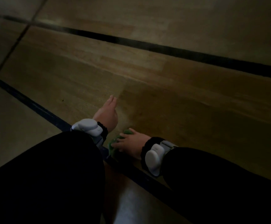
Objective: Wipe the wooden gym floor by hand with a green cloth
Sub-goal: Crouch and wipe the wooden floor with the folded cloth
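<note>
A crumpled green cloth [115,147] is pressed flat-fingered by the right hand [128,145] onto the dim wooden gym floor [147,75]; left hand [106,113] open, braced; streaks may be missed

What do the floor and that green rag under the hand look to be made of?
The floor looks like varnished wood: faint plank grain with a dull sheen. The green cloth, under the right hand, seems a soft, fuzzy fabric, maybe microfibre; the dim light leaves that open.
</note>
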`<state>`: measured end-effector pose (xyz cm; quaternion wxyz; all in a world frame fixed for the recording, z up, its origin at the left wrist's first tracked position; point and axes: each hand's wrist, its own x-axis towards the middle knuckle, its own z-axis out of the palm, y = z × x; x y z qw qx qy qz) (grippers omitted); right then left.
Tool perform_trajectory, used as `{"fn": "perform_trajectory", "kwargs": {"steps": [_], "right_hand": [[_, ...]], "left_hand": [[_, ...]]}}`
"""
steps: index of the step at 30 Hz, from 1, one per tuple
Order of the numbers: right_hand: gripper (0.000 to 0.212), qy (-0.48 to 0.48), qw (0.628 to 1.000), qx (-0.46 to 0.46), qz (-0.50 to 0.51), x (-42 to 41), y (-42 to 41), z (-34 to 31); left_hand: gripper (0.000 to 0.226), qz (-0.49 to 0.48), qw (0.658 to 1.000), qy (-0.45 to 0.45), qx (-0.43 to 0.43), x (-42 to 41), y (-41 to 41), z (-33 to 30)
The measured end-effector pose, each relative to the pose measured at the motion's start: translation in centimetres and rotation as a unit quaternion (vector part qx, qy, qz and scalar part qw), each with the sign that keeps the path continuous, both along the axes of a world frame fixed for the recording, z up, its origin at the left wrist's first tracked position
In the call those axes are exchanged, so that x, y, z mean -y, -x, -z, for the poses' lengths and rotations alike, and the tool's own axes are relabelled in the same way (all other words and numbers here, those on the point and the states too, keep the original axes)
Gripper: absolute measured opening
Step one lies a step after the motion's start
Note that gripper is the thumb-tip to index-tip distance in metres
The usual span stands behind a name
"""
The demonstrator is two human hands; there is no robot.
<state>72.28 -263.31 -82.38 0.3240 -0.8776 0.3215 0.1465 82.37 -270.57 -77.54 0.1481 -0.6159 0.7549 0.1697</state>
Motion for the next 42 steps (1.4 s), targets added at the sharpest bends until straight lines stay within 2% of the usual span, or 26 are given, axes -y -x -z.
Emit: {"fn": "perform_trajectory", "kwargs": {"steps": [4, 7, 9, 11, 12, 15, 17, 19, 23, 29, 33, 37, 42], "right_hand": [[0.044, -0.005, 0.993, 0.049, 0.104, 1.7, 5.1, -1.9], [0.041, 0.035, 0.977, 0.041, 0.206, 3.0, 10.8, -3.7], [0.041, 0.059, 0.962, 0.03, 0.263, 3.4, 14.4, -5.2], [0.042, 0.101, 0.949, 0.023, 0.298, 3.6, 17.2, -6.2], [0.043, 0.117, 0.942, 0.018, 0.314, 3.6, 18.1, -6.4], [0.048, 0.139, 0.927, -0.007, 0.349, 3.6, 19.0, -6.5], [0.049, 0.16, 0.921, -0.026, 0.354, 4.3, 18.7, -7.1], [0.05, 0.191, 0.911, -0.039, 0.364, 5.8, 17.7, -8.1], [0.048, 0.24, 0.899, -0.064, 0.362, 9.6, 15.1, -10.3], [0.052, 0.251, 0.872, -0.07, 0.415, 18.6, 7.5, -12.3], [0.07, 0.202, 0.883, -0.107, 0.41, 20.4, 3.8, -10.0], [0.07, 0.149, 0.872, -0.132, 0.447, 22.3, -1.3, -7.1], [0.07, 0.111, 0.86, -0.165, 0.471, 22.8, -4.4, -5.3]], "left_hand": [[0.052, 0.055, 0.998, -0.016, 0.022, 1.3, 3.3, -2.3], [0.05, 0.083, 0.996, -0.024, 0.032, 1.7, 6.7, -4.5], [0.046, 0.055, 0.998, -0.035, 0.019, 1.8, 9.0, -5.4], [0.042, -0.021, 0.995, -0.07, -0.068, 1.7, 11.2, -5.4], [0.043, -0.084, 0.979, -0.11, -0.147, 1.6, 12.2, -5.1], [0.045, -0.241, 0.872, -0.257, -0.339, 2.3, 14.7, -3.8], [0.042, -0.27, 0.825, -0.298, -0.397, 3.6, 15.2, -3.6], [0.039, -0.27, 0.81, -0.299, -0.427, 5.9, 14.7, -4.0], [0.036, -0.232, 0.807, -0.306, -0.449, 11.8, 13.5, -6.6], [0.042, -0.136, 0.848, -0.231, -0.456, 21.8, 7.8, -8.8], [0.037, -0.088, 0.869, -0.24, -0.424, 24.5, 4.4, -7.0], [0.038, -0.052, 0.895, -0.254, -0.363, 27.3, 0.3, -2.5], [0.036, -0.038, 0.899, -0.257, -0.352, 27.8, -2.1, 0.1]]}}
